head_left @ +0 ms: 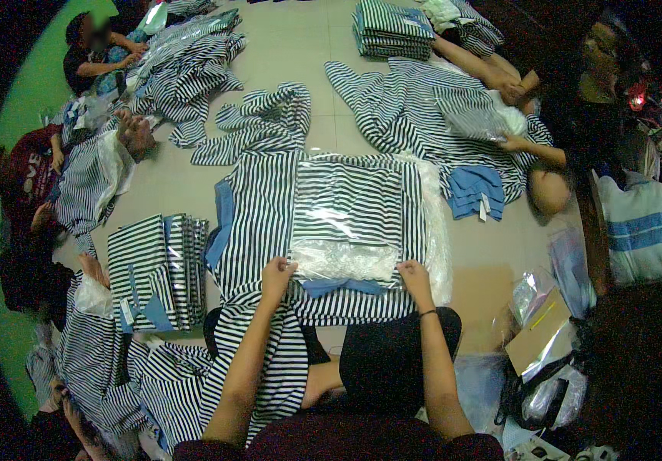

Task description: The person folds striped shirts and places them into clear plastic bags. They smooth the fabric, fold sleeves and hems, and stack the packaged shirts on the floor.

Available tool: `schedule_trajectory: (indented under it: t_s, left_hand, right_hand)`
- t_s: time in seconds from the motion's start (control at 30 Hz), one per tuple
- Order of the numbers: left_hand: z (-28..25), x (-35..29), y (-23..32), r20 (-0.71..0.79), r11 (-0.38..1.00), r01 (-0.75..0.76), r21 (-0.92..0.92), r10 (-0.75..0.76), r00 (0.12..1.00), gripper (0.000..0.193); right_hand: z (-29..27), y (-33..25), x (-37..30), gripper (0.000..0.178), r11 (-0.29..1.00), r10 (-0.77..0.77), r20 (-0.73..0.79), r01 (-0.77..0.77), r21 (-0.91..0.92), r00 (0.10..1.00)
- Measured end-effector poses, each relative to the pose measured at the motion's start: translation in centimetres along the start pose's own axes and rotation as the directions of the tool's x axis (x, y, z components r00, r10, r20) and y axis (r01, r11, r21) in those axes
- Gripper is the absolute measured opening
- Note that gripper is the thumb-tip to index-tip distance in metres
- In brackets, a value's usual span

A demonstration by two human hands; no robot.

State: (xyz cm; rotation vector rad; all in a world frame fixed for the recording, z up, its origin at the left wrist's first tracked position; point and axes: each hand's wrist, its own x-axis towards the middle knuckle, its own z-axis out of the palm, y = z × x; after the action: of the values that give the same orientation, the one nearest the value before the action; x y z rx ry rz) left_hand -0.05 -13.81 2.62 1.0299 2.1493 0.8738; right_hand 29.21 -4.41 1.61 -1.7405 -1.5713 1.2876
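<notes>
Single head view, looking steeply down, close over floor [300,46] (fisheye-bent edges).

folded striped stack [158,269] (left), blue garment [475,190], cardboard box [538,336]
</notes>
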Motion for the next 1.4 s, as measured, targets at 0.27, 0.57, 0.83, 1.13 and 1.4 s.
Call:
schedule_trajectory:
  t_s: [0.27, 0.57, 0.83, 1.13, 1.4]
  left_hand:
    - [1.5, -5.0, -0.4, 0.284, 0.723, -0.658, 0.211, 0.598, 0.749, 0.015]
    - [2.7, -5.2, -1.6, 0.321, 0.496, -0.760, 0.419, 0.703, 0.635, 0.016]
    - [0.5, -3.6, -3.4, 0.523, 0.438, -0.709, 0.553, 0.480, 0.704, 0.013]
    - [-0.8, -4.9, -3.3, 0.058, 0.886, -0.387, 0.254, 0.385, 0.921, 0.022]
    - [0.3, -2.2, -4.5, -0.076, 0.986, -0.129, 0.109, 0.137, 0.988, 0.017]
  right_hand:
    - [3.3, -1.5, -7.3, 0.012, 0.761, -0.437, 0.196, 0.477, -0.440, 0.878]
    - [6.3, -0.6, -5.6, 0.006, 0.320, -0.609, 0.294, 0.567, -0.759, 0.737]
    - [4.9, -0.1, -5.1, 0.006, 0.279, -0.516, 0.454, 0.644, -0.712, 0.726]
    - [2.6, -0.6, -7.4, 0.014, 0.683, -0.407, 0.253, 0.476, -0.554, 0.878]
    - [1.6, 1.9, -5.1, 0.023, 0.862, -0.155, 0.013, 0.142, -0.486, 0.988]
